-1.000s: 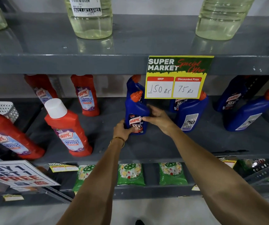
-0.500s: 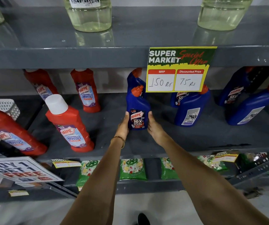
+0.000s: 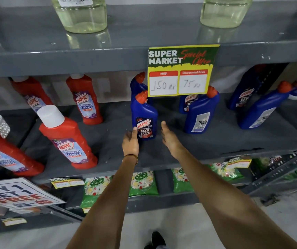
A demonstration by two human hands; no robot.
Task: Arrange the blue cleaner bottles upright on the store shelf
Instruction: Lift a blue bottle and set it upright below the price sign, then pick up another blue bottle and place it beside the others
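On the grey metal middle shelf the front blue plastic cleaner bottle with orange cap is left upright, label forward; both grips have been released; the right hand is spread apart, the left hand barely brushing; this placement seems finished.

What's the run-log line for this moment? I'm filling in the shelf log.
blue bottle upright on shelf | left hand open, touching it | right hand open, apart
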